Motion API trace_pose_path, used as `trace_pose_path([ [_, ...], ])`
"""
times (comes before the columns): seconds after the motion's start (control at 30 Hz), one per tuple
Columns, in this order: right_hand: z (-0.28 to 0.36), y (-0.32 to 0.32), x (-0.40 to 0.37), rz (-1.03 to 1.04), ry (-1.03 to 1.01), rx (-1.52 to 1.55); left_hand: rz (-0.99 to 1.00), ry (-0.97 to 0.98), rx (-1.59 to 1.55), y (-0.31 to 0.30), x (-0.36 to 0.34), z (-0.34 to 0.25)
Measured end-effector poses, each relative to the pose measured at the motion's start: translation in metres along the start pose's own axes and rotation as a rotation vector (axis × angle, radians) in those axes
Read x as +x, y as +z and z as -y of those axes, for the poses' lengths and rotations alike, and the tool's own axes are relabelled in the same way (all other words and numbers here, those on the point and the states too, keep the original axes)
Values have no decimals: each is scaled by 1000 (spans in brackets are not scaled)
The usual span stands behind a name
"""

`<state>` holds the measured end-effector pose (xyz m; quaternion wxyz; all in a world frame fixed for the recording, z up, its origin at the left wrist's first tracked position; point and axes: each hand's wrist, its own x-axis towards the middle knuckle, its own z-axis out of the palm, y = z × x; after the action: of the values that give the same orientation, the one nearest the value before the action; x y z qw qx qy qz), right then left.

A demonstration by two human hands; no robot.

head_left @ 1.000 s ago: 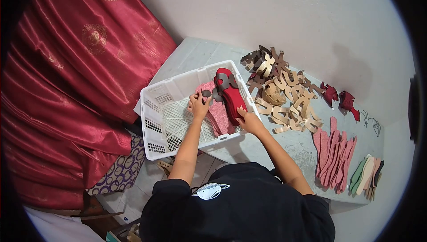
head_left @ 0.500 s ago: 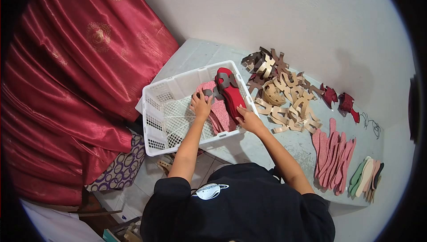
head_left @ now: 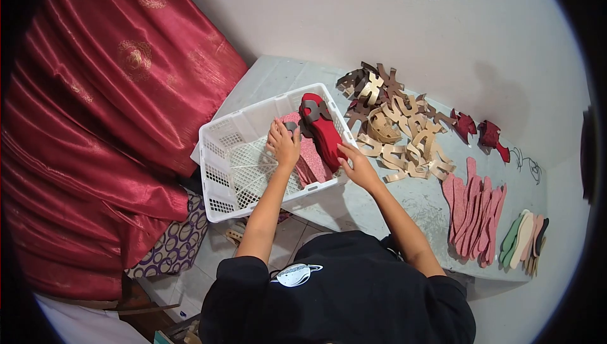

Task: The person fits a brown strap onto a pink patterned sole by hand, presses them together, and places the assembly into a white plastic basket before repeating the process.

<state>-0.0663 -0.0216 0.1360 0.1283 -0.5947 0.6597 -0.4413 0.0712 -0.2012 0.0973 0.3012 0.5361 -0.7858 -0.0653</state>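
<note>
A white plastic basket (head_left: 241, 203) rests on the table's corner. Inside, along its right side, red sandals (head_left: 328, 140) with grey straps (head_left: 315, 110) lie lengthwise. Pink speckled sandals (head_left: 310, 153) sit beside them, partly covered. My left hand (head_left: 284, 145) is closed around the grey strap area of a pink sandal; its fingertips are partly hidden. At the near end of the red sandals is my right hand (head_left: 358, 167), its fingers stretched and slightly apart, touching the red edge by the basket's right rim.
On the grey table (head_left: 414, 208), beige and brown strap pieces (head_left: 404, 132) are heaped right of the basket. Red strap pieces (head_left: 490, 138), pink soles (head_left: 473, 217) and green, cream and black soles (head_left: 523, 239) lie further right. A red curtain (head_left: 120, 122) hangs at left.
The view has shifted slightly. My left hand has drawn a little left on the pink sandal's strap. My right hand stays by the red sandals, its fingers now nearer their edge.
</note>
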Motion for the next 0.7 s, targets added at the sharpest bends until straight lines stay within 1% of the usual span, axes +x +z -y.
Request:
trace_pose_path([
  [0.03, 3, -5, -2, -12, 53, 54, -102, 102, -2, -2, 0, -8],
  [0.07, 1, -9, -3, -20, 60, 52, -203, 205, -7, -3, -1, -16],
  [0.13, -4, -18, -9, -98, 58, 16, -183, 260, -59, -17, -7, -48],
  [0.17, -7, -22, -13, -148, 61, 15, -159, 364, -93, -25, -12, -68],
  [0.2, -14, -33, -25, -181, 96, -5, -119, 487, -147, -25, -21, -95],
  [0.27, -22, -44, -39, -330, 125, 17, -10, 585, -234, -19, -35, -122],
  [0.33, -34, -55, -60, -394, 167, -5, 59, 703, -317, -8, -53, -148],
  [0.4, -45, -67, -86, -446, 234, -60, 113, 771, -374, 3, -73, -171],
  [0.47, -50, -81, -114, -509, 298, -83, 203, 879, -409, 19, -98, -190],
  [0.5, -58, -87, -131, -524, 335, -136, 247, 905, -477, 26, -110, -199],
  [0.53, -65, -92, -148, -539, 372, -189, 266, 930, -506, 33, -123, -207],
  [0.57, -71, -95, -166, -564, 397, -211, 331, 962, -504, 40, -137, -214],
  [0.63, -80, -101, -201, -706, 617, 7, 433, 1015, -512, 53, -164, -227],
  [0.67, -85, -104, -219, -734, 637, -13, 450, 1040, -538, 58, -177, -232],
  [0.7, -96, -106, -239, -792, 711, -59, 519, 1050, -533, 61, -188, -237],
])
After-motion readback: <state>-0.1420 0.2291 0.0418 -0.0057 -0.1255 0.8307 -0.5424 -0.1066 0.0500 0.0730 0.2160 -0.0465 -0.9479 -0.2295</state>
